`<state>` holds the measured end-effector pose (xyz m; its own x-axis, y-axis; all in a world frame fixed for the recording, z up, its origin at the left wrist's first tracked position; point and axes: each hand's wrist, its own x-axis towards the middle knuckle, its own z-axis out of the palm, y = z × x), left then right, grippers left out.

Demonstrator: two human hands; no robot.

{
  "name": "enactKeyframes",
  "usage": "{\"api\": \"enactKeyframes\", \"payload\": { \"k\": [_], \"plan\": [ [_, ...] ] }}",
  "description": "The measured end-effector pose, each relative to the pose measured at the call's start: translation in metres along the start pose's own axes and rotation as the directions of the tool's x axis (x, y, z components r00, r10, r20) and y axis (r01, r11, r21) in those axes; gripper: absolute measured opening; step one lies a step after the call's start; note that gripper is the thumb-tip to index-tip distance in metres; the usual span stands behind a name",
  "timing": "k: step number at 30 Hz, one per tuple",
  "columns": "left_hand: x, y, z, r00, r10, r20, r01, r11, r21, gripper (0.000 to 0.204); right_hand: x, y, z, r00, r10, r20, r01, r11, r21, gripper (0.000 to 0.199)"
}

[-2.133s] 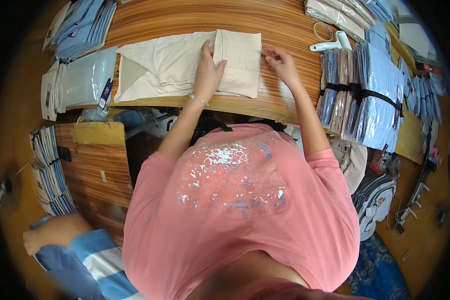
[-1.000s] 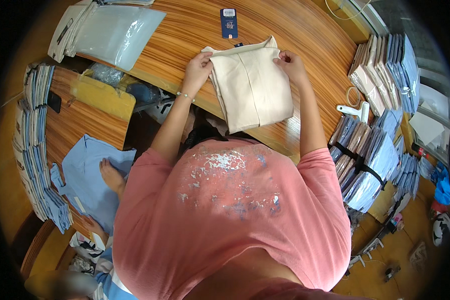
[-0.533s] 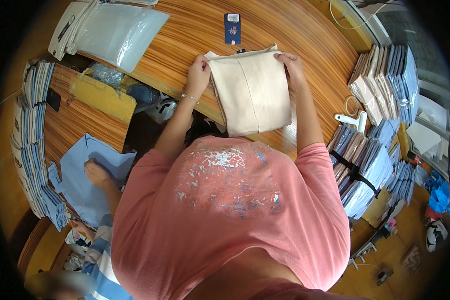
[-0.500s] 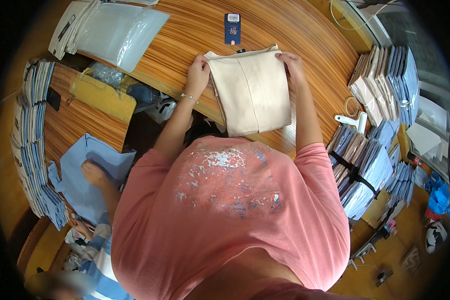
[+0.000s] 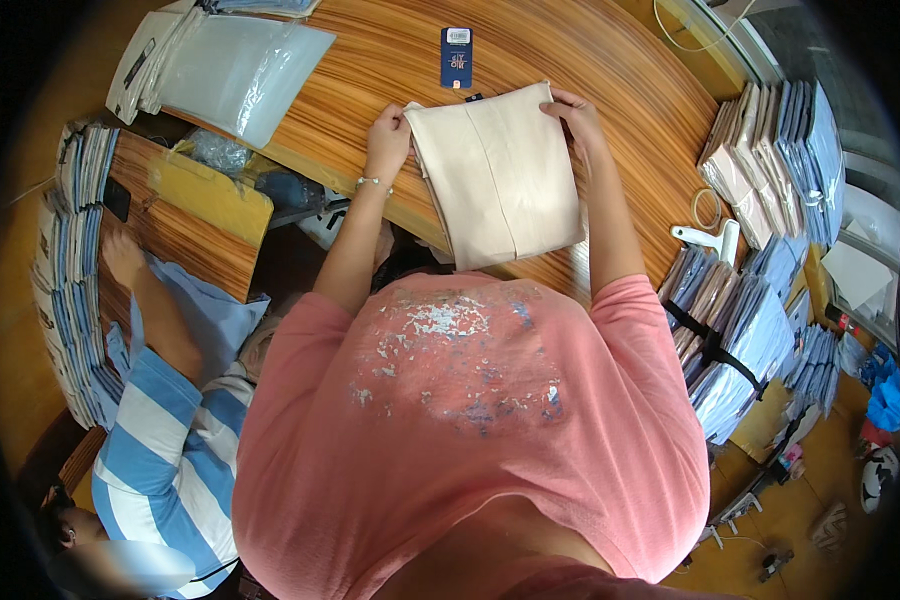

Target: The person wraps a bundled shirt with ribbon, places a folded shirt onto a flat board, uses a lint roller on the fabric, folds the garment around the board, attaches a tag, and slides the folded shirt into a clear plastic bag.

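A folded cream garment (image 5: 500, 175) lies on the wooden table (image 5: 590, 50) in front of me. My left hand (image 5: 388, 135) grips its far left corner, fingers curled over the edge. At the far right corner my right hand (image 5: 575, 108) pinches the fabric the same way. A small dark blue tag (image 5: 456, 57) lies on the wood just beyond the garment, between my two hands.
Clear plastic bags (image 5: 235, 60) lie at the far left. Stacks of packed garments (image 5: 770, 160) and strapped bundles (image 5: 735, 340) fill the right side, with a white tool (image 5: 708, 238) beside them. On the left, another person in a striped shirt (image 5: 165, 440) reaches to a stack (image 5: 70, 270).
The garment has gone from spread flat to a folded rectangle that I have drawn closer to me. The person on the left has stretched an arm toward the side stack.
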<state>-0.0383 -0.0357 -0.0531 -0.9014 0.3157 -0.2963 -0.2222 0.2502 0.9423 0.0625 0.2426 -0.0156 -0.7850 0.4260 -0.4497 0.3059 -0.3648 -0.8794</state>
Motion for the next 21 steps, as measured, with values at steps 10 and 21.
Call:
{"api": "enactKeyframes", "payload": {
  "k": [10, 21],
  "plan": [
    [0.000, 0.010, -0.005, 0.990, -0.031, 0.134, 0.027, 0.999, 0.034, 0.018, 0.028, 0.027, 0.008, 0.948, -0.281, -0.148, 0.250, 0.948, -0.197, 0.026],
    [0.023, 0.036, -0.023, 0.928, 0.310, 0.207, -0.360, 0.601, 0.713, 0.035, 0.021, 0.004, 0.021, 0.936, -0.283, -0.207, 0.049, 0.690, -0.723, 0.029]
  ]
}}
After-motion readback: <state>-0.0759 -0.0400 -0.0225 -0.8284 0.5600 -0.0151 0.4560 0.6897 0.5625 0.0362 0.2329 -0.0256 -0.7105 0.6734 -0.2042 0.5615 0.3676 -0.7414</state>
